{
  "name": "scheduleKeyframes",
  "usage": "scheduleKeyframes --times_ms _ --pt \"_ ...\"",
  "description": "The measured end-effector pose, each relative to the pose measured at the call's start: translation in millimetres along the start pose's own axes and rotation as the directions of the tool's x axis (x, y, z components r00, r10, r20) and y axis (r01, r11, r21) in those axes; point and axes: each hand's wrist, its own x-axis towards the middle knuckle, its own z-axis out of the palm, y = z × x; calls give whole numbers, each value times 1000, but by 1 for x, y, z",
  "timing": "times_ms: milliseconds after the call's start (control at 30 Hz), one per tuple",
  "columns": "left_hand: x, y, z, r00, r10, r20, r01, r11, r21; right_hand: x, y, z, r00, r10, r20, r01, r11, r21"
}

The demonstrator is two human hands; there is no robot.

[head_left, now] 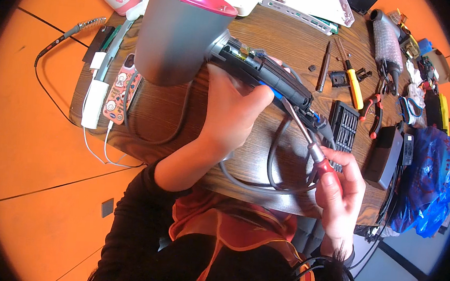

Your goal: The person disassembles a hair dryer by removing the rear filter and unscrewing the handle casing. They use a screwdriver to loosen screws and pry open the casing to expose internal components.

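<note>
A grey hair dryer (pixel 174 43) with a pink rim is tilted over the table, its handle opened to show the black inner parts (pixel 271 73) and some wiring. My left hand (pixel 231 109) is closed around the handle, thumb along its near side beside a blue strip. In my right hand (pixel 341 193) is a screwdriver (pixel 323 165) with a red handle, pinched between thumb and fingers. Its metal tip meets the lower end of the handle, close to the blue strip; whether it is wedged in cannot be made out. The dryer's grey cord (pixel 250 186) loops below on the table.
Right of the dryer lie a bit case (pixel 343 127), a yellow screwdriver (pixel 355 89), red-and-black pliers (pixel 375 114) and a black power adapter (pixel 383 157). A bubble-wrapped dryer (pixel 386 42) and blue bag (pixel 425 180) are farther right. At left are a phone (pixel 115 99) and a soldering iron (pixel 65 35).
</note>
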Motion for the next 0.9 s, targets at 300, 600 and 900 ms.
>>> scheduleKeyframes --times_ms 300,600,900 --pt "2 0 -6 989 -107 106 100 993 65 5 4 -5 989 87 122 -121 947 299" --pt "-1 -3 -6 989 -111 95 104 992 76 1 -17 -4 922 -362 137 381 784 -490" --pt "0 0 -4 993 -105 60 104 994 25 2 -19 -1 803 -589 87 509 604 -613"
